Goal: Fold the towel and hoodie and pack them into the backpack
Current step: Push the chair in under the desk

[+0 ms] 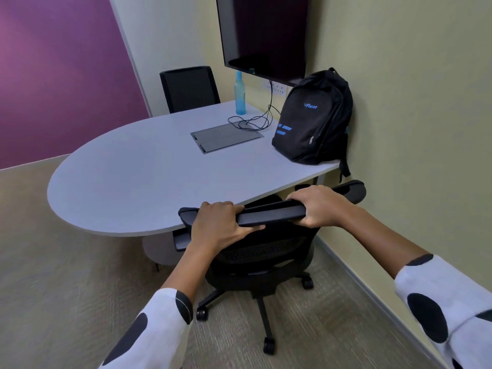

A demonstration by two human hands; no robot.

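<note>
A black backpack (312, 121) with blue markings stands upright on the grey table (127, 182), leaning against the right wall. Its zips look closed. In front of the table is a black office chair (263, 251) on castors. My left hand (221, 225) grips the top edge of its backrest near the left end, and my right hand (316, 206) grips the same edge further right. No towel or hoodie is in view.
A blue bottle (239, 94) stands at the table's back, beside a coiled black cable (253, 121) and a grey floor-box lid (226, 137). A dark monitor (263, 35) hangs on the wall above. A second black chair (189, 89) sits behind the table.
</note>
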